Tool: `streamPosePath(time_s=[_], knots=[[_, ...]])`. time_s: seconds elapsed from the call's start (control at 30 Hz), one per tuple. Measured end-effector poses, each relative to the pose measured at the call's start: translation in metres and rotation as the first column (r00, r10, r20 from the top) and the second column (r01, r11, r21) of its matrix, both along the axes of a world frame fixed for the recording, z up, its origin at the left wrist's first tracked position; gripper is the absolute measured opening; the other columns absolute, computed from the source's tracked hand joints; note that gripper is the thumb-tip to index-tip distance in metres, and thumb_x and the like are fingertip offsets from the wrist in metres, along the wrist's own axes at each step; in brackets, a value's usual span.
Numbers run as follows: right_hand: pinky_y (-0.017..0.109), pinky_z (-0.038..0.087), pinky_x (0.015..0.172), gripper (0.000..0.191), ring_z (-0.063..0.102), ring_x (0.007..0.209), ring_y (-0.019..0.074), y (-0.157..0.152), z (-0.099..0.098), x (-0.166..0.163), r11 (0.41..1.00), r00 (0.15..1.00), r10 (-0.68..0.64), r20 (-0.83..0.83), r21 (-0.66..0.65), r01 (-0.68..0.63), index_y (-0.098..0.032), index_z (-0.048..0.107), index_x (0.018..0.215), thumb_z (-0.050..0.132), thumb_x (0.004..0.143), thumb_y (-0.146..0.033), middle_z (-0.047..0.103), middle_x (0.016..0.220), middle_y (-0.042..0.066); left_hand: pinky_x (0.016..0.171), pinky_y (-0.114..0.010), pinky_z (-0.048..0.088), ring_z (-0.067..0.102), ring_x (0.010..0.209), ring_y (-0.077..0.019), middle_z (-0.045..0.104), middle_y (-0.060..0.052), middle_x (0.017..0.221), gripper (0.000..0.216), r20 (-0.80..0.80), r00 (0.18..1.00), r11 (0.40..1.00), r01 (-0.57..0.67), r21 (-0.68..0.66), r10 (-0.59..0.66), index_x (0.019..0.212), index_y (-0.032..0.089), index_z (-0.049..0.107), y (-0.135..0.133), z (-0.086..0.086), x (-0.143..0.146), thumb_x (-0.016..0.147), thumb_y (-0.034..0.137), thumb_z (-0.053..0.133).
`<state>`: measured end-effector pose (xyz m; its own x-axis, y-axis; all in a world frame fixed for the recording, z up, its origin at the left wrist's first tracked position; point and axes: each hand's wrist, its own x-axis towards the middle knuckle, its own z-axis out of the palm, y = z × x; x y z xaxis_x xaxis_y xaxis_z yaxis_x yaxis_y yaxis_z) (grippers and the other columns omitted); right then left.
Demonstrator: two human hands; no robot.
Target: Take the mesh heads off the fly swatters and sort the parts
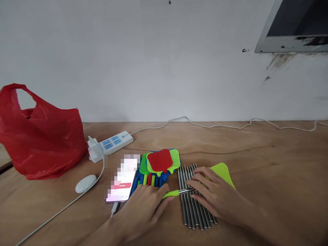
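Note:
My left hand (146, 203) is closed around the lime-green handle of a fly swatter (186, 191). The swatter's metal shaft runs rightward to my right hand (214, 194), whose fingers bend over it near the neck. Past those fingers shows its perforated yellow-green head (222, 171); the neck is mostly hidden. Beneath the shaft lies a bundle of metal rods (189, 212), side by side on the table. Beyond my left hand are stacked loose swatter heads, with a red one (161, 160) on top, and several coloured handle grips (145, 179), partly covered by the hand.
A lit smartphone (125, 177) with a charging cable lies left of the grips. Farther left are a white oval device (86, 183), a power strip (115, 142) and a red plastic bag (48, 140). A white cord (215, 126) runs along the wall at the wooden table's back.

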<state>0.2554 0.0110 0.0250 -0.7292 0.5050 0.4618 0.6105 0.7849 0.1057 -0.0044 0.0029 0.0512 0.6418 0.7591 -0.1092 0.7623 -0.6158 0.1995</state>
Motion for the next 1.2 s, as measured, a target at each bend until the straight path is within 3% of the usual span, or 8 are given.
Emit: streamPosePath(time_s=[0.33, 0.43, 0.53, 0.67, 0.77, 0.93, 1.07, 1.2], knots=[[0.032, 0.044, 0.059, 0.024, 0.059, 0.061, 0.0177, 0.004, 0.009, 0.003, 0.993, 0.992, 0.12, 0.044, -0.025, -0.119, -0.018, 0.061, 0.088, 0.041, 0.1, -0.012, 0.064, 0.073, 0.001, 0.064, -0.034, 0.04, 0.06, 0.073, -0.0256, 0.064, -0.005, 0.077, 0.05, 0.051, 0.991, 0.973, -0.113, -0.2, 0.126, 0.09, 0.022, 0.059, -0.014, 0.011, 0.009, 0.106, 0.047, 0.019], [0.031, 0.046, 0.06, 0.023, 0.058, 0.059, 0.0159, 0.013, 0.012, 0.022, 0.975, 0.984, 0.178, 0.0, 0.134, -0.177, -0.017, 0.064, 0.09, 0.043, 0.101, -0.014, 0.064, 0.069, 0.001, 0.067, -0.032, 0.042, 0.058, 0.076, -0.0221, 0.06, -0.003, 0.079, 0.054, 0.173, 0.936, 0.888, -0.216, -0.407, 0.307, 0.081, 0.022, 0.057, -0.012, 0.02, -0.003, 0.101, 0.06, 0.025], [0.033, 0.052, 0.072, 0.03, 0.067, 0.078, 0.0194, 0.024, 0.003, 0.056, 0.964, 0.995, 0.087, -0.044, 0.257, -0.073, -0.015, 0.066, 0.106, 0.038, 0.097, -0.005, 0.073, 0.086, 0.008, 0.058, -0.026, 0.038, 0.049, 0.065, -0.0172, 0.05, 0.002, 0.069, 0.058, 0.173, 0.843, 0.706, -0.295, -0.644, 0.51, 0.076, 0.022, 0.052, -0.003, 0.026, -0.023, 0.092, 0.074, 0.033], [0.038, 0.054, 0.084, 0.034, 0.069, 0.088, 0.0209, 0.026, -0.011, 0.079, 0.978, 0.999, -0.002, -0.043, 0.21, 0.011, -0.018, 0.065, 0.111, 0.043, 0.092, -0.001, 0.075, 0.092, 0.006, 0.054, -0.026, 0.034, 0.042, 0.058, -0.0147, 0.044, 0.004, 0.064, 0.052, 0.337, 0.849, 0.841, -0.203, -0.501, 0.406, 0.069, 0.022, 0.042, 0.004, 0.022, -0.028, 0.098, 0.062, 0.028], [0.04, 0.052, 0.089, 0.039, 0.069, 0.091, 0.0193, 0.02, -0.007, 0.071, 0.978, 0.997, 0.067, -0.037, 0.199, -0.059, -0.02, 0.065, 0.116, 0.04, 0.093, 0.001, 0.076, 0.097, 0.006, 0.058, -0.029, 0.034, 0.049, 0.062, -0.0174, 0.052, 0.001, 0.066, 0.045, 0.28, 0.911, 0.944, -0.247, -0.221, 0.304, 0.068, 0.022, 0.044, 0.004, 0.016, -0.015, 0.099, 0.05, 0.029], [0.044, 0.049, 0.097, 0.036, 0.062, 0.117, 0.0232, 0.014, 0.005, 0.068, 0.966, 0.987, 0.16, -0.026, 0.211, -0.151, -0.018, 0.061, 0.126, 0.04, 0.099, -0.005, 0.073, 0.116, 0.011, 0.058, -0.032, 0.032, 0.058, 0.064, -0.0245, 0.058, -0.002, 0.064, 0.03, 0.039, 0.917, 0.917, -0.397, 0.036, 0.396, 0.081, 0.021, 0.059, 0.012, 0.011, -0.005, 0.099, 0.038, 0.04], [0.042, 0.05, 0.092, 0.039, 0.061, 0.116, 0.0235, 0.012, -0.005, 0.081, 0.964, 0.996, 0.087, 0.015, 0.252, -0.088, -0.023, 0.063, 0.126, 0.039, 0.1, -0.006, 0.072, 0.12, 0.009, 0.062, -0.033, 0.039, 0.064, 0.07, -0.0282, 0.064, -0.002, 0.065, 0.034, 0.01, 0.912, 0.912, -0.411, 0.0, 0.411, 0.127, 0.014, 0.053, 0.017, 0.004, -0.006, 0.095, 0.025, 0.047], [0.038, 0.054, 0.091, 0.043, 0.064, 0.111, 0.0211, 0.01, -0.018, 0.082, 0.969, 0.999, 0.042, -0.025, 0.246, -0.035, -0.026, 0.062, 0.129, 0.04, 0.1, -0.004, 0.072, 0.12, 0.008, 0.068, -0.035, 0.044, 0.067, 0.079, -0.0312, 0.066, -0.002, 0.067, 0.051, -0.038, 0.915, 0.914, -0.403, -0.05, 0.401, 0.143, 0.011, 0.04, 0.018, 0.001, -0.002, 0.095, 0.025, 0.05]])
